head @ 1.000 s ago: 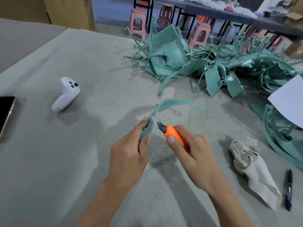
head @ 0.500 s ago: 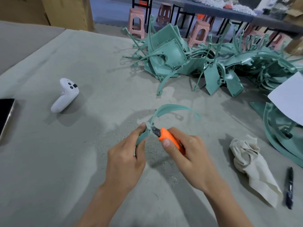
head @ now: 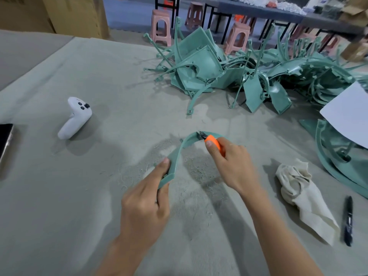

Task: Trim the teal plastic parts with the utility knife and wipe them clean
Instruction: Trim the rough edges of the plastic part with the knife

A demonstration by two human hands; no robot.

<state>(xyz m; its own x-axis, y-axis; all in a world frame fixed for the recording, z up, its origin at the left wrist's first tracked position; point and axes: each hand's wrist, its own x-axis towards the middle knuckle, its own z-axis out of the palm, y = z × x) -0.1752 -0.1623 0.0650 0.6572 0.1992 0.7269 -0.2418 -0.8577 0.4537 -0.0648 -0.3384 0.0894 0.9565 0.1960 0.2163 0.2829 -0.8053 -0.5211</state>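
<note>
Cloth-covered surface [head: 59,196] is carrying a big pile of teal parts [head: 199,64]. Nearer than the pile, one curved teal strip [head: 177,156] is arching above shavings. It is looking light, thin and springy, likely flexing under the blade, so gripping close to the cut seems wise. Rag [head: 298,188] is lying nearer than the pile, to the right. Left hand [head: 143,206] is pinching the strip's near end. Right hand [head: 231,162] is wrapping the orange utility knife [head: 214,143], blade meeting the arch's top.

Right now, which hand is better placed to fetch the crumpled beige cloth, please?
Right, probably: crumpled beige cloth lies nearer the right hand, which grips orange utility knife; left hand holds curved teal plastic part.
</note>
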